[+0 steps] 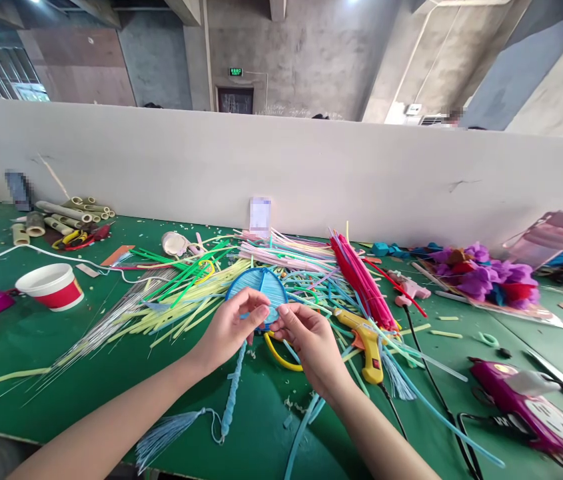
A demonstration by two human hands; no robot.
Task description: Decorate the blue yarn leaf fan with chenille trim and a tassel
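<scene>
Both hands hold a small round blue fan (257, 285), its ribbed disc facing me over the table. My left hand (231, 328) is closed, thumb and fingertips pinching the disc's lower left edge. At the lower right edge, the thumb and fingers of my right hand (311, 339) are pinched together too; whether a small piece lies between them cannot be made out. Below the disc hangs a blue wrapped handle (232, 399), with a light blue tassel (171, 437) on a cord at its end. A yellow loop (281, 359) shows behind my hands.
A yellow glue gun (368, 343) lies right of my right hand. Pipe cleaners spread behind the fan, with a pink-red bundle (364, 280). A paper cup (52, 287), bamboo pieces (74, 213) and pliers (78, 239) are left. Purple flowers (486, 273) and a magenta power strip (536, 407) are right.
</scene>
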